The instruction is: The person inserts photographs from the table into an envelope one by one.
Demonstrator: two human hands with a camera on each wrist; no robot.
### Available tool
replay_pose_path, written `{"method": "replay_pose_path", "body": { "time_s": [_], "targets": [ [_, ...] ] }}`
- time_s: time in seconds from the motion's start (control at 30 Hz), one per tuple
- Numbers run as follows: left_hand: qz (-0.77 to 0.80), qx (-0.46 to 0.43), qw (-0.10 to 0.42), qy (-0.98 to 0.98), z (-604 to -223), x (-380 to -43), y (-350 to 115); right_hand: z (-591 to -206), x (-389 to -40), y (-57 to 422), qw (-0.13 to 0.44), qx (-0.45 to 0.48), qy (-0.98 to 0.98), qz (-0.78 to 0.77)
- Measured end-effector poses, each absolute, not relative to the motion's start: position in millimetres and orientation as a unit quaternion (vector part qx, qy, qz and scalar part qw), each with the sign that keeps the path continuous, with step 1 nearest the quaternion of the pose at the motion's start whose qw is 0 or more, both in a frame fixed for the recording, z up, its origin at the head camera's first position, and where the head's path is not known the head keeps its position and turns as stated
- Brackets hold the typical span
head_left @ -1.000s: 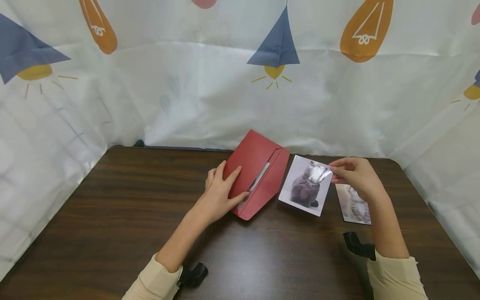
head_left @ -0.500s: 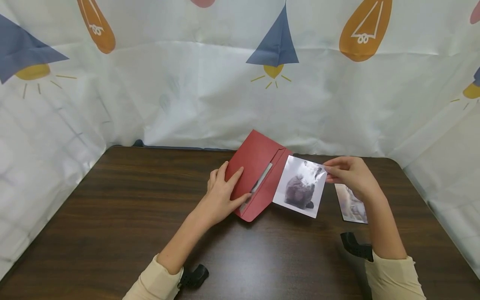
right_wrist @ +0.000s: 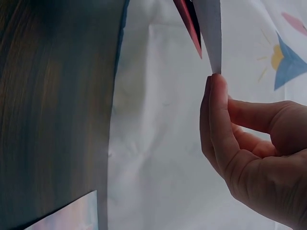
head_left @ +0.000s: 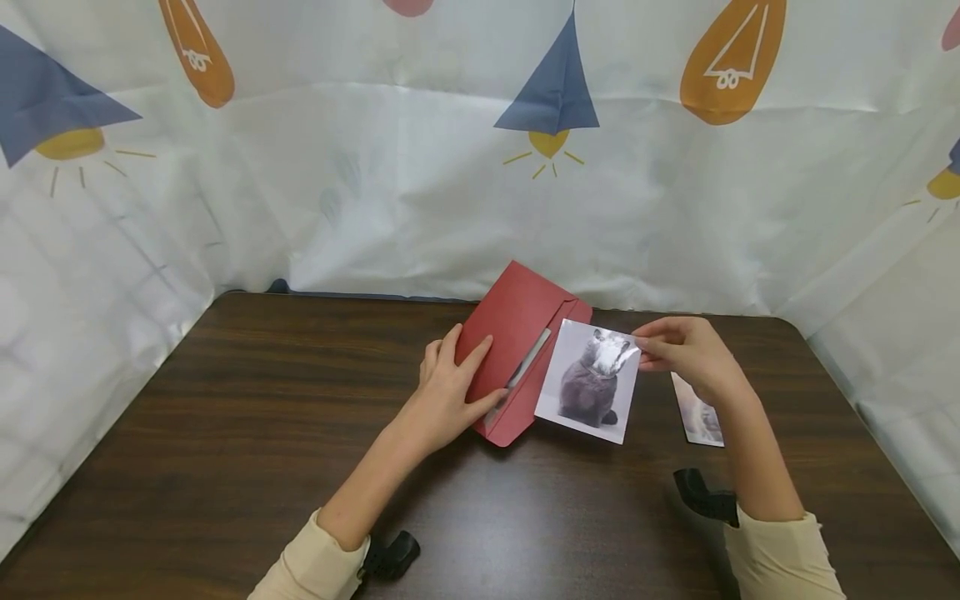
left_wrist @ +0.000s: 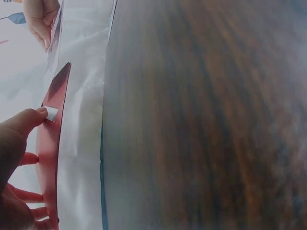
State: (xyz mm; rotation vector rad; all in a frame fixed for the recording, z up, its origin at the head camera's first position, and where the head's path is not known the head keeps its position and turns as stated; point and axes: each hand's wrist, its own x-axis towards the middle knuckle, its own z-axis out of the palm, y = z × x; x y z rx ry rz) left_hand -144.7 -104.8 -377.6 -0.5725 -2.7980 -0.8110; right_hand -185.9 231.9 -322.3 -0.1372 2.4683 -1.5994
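My left hand (head_left: 447, 400) holds a red envelope (head_left: 510, 321), its thumb at the long slot and its other fingers spread along the left side. A pale strip (head_left: 528, 360) shows inside the slot; the left wrist view has the thumb (left_wrist: 33, 116) right against it. My right hand (head_left: 686, 354) pinches a square photo card (head_left: 588, 383) by its upper right corner, between thumb and fingertips. The card shows a dark grey cat, with glare over its head. Its left edge overlaps the envelope's flap in the head view.
A second photo card (head_left: 699, 414) lies on the dark wooden table (head_left: 300, 400), partly hidden by the right forearm. Black wrist mounts (head_left: 393, 557) stick out at both cuffs. A white patterned curtain (head_left: 360, 192) hangs behind the table's far edge.
The right hand has carried the cat card leftward, from beside the envelope to overlapping its flap. The left hand and envelope have shifted slightly right.
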Motion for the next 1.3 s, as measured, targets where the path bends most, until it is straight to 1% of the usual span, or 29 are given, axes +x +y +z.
{"method": "replay_pose_path", "body": {
  "time_s": [0.23,0.87,1.3],
  "targets": [
    [-0.269,-0.201,0.098,-0.937,-377.9,-144.0,-104.0,-323.7,-185.3,226.4,0.105,-0.044,0.83,-0.546],
    [-0.274,-0.199,0.092,-0.936,-377.7,-144.2,-103.4,-323.9,-184.5,221.2,0.103,-0.042,0.835,-0.539],
    [-0.274,-0.211,0.104,-0.933,-379.3,-142.4,-101.7,-325.5,-185.3,215.7,0.111,-0.035,0.828,-0.549]
  ]
}}
